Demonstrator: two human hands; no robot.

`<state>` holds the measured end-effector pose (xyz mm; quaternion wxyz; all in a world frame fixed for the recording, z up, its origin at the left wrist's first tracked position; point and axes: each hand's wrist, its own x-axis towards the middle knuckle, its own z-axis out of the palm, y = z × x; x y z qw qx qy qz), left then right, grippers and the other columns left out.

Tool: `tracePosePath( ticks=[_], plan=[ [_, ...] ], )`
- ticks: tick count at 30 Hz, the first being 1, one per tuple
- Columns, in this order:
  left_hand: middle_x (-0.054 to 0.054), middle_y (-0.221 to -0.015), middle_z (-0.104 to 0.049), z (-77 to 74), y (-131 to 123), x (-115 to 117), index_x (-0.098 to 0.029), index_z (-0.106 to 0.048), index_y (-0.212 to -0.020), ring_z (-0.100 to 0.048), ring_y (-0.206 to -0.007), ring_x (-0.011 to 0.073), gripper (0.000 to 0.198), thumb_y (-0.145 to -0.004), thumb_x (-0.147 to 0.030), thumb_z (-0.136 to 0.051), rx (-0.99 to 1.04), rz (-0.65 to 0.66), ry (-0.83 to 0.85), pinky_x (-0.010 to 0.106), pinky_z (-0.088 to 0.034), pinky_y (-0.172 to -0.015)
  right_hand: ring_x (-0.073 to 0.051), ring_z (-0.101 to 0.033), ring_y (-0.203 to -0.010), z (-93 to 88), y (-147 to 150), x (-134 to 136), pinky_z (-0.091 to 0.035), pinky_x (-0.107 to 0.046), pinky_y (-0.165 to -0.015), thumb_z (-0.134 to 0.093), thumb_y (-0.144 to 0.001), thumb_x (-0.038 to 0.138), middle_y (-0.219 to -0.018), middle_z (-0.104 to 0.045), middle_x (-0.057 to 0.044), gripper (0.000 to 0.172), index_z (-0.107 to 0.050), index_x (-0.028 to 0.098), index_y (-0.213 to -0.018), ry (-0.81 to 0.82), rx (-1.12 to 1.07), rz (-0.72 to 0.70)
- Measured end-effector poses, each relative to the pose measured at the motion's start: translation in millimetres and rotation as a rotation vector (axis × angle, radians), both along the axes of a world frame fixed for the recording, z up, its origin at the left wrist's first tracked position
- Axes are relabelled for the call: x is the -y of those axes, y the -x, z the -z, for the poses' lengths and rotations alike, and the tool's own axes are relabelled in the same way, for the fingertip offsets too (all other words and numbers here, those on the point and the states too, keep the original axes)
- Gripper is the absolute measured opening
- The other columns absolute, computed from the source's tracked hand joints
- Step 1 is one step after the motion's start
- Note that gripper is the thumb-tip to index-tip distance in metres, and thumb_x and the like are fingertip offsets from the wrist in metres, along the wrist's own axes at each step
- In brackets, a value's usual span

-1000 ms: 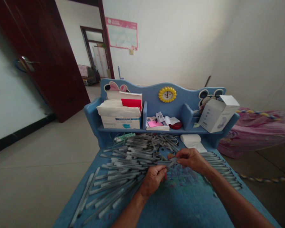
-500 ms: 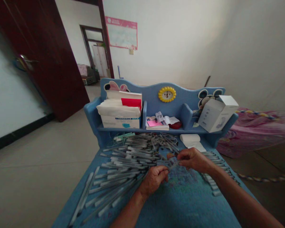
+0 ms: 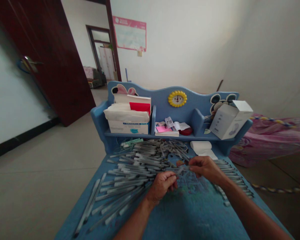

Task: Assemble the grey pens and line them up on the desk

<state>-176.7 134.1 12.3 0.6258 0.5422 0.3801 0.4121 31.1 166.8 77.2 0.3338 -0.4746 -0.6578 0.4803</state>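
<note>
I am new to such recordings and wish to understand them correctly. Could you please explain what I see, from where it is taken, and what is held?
There is no machine here: a person works with a bare left hand and right hand. The camera sits on the person's head, looking forward and down. On the blue table, a loose heap of slim sticks lies to the left, and a neater row of sticks to the right. Behind stands a blue shelf with a white carton and a yellow clock. The hands appear to pinch a thin, translucent piece between them; it is too blurred to identify.
</note>
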Motion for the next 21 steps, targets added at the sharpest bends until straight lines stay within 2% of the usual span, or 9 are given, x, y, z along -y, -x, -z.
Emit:
tracePosePath(
  ticks=[2, 5, 8, 12, 21],
  plan=[
    [0.001, -0.063, -0.061, -0.6, 0, -1, -0.012, -0.063, -0.082, -0.048, -0.049, 0.0076, 0.022, -0.078, -0.033, -0.058, 0.18, -0.052, 0.076, 0.018, -0.034, -0.046, -0.008, -0.047, -0.038, 11.2, 5, 6, -0.036, -0.019, -0.04, -0.066, -0.064, 0.026, -0.044, -0.053, 0.006, 0.013, -0.062, 0.015, -0.07, 0.031, -0.087, 0.081],
    [0.003, -0.074, -0.065, -4.0, 2, -3, -0.013, -0.061, -0.085, -0.057, -0.059, 0.0103, 0.019, -0.075, -0.029, -0.065, 0.483, -0.133, 0.15, 0.022, -0.044, -0.058, -0.009, -0.048, -0.036, 34.5, 19, 22, -0.038, -0.021, -0.04, -0.068, -0.064, 0.031, -0.042, -0.054, 0.005, 0.018, -0.06, 0.016, -0.069, 0.119, -0.234, 0.161],
    [0.006, -0.082, -0.067, -6.6, 5, -5, -0.013, -0.061, -0.086, -0.063, -0.071, 0.0143, 0.018, -0.072, -0.022, -0.068, 0.639, -0.198, 0.169, 0.028, -0.049, -0.071, -0.009, -0.049, -0.036, 58.4, 39, 40, -0.037, -0.02, -0.038, -0.07, -0.063, 0.033, -0.043, -0.056, 0.005, 0.021, -0.059, 0.015, -0.07, 0.233, -0.36, 0.197],
    [0.008, -0.089, -0.069, -5.2, 8, -7, -0.013, -0.06, -0.088, -0.065, -0.08, 0.0172, 0.015, -0.074, -0.016, -0.066, 0.688, -0.225, 0.168, 0.034, -0.049, -0.079, -0.009, -0.051, -0.036, 76.8, 62, 55, -0.036, -0.018, -0.035, -0.072, -0.061, 0.032, -0.052, -0.062, 0.002, 0.025, -0.058, 0.014, -0.072, 0.327, -0.475, 0.258],
    [0.008, -0.09, -0.07, -8.2, 8, -7, -0.013, -0.059, -0.085, -0.066, -0.083, 0.0188, 0.016, -0.072, -0.014, -0.067, 0.689, -0.256, 0.152, 0.034, -0.05, -0.08, -0.009, -0.053, -0.036, 84.0, 73, 58, -0.038, -0.017, -0.034, -0.076, -0.058, 0.037, -0.06, -0.067, -0.002, 0.036, -0.055, 0.015, -0.076, 0.443, -0.715, 0.338]
  ],
)
